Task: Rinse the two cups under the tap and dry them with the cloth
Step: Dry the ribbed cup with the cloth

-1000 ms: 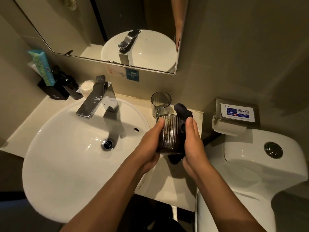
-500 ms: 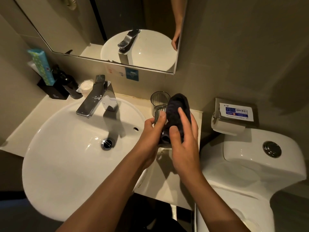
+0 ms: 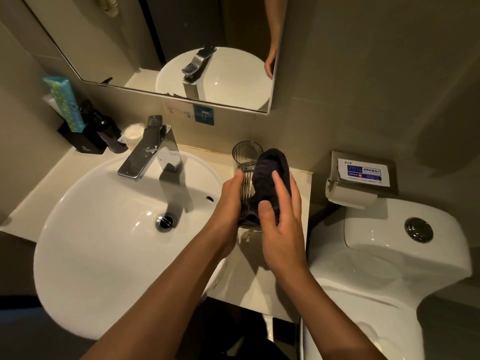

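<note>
The left hand (image 3: 228, 201) holds a ribbed cup (image 3: 246, 193) above the desk (image 3: 255, 279), just right of the sink (image 3: 104, 229); its fingers are closed around the cup's left side. The right hand (image 3: 281, 224) presses a dark cloth (image 3: 270, 175) on the cup's right side, its fingers spread over the cloth. Cup number 2, a clear cup (image 3: 242, 155), stands upright just behind, near the far wall.

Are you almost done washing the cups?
Rinsing looks over: no water runs from the tap. Right now the left hand holds the ribbed cup while the right hand rubs it with the dark cloth. The second cup waits on the counter; I can't tell if it's dried.
</note>
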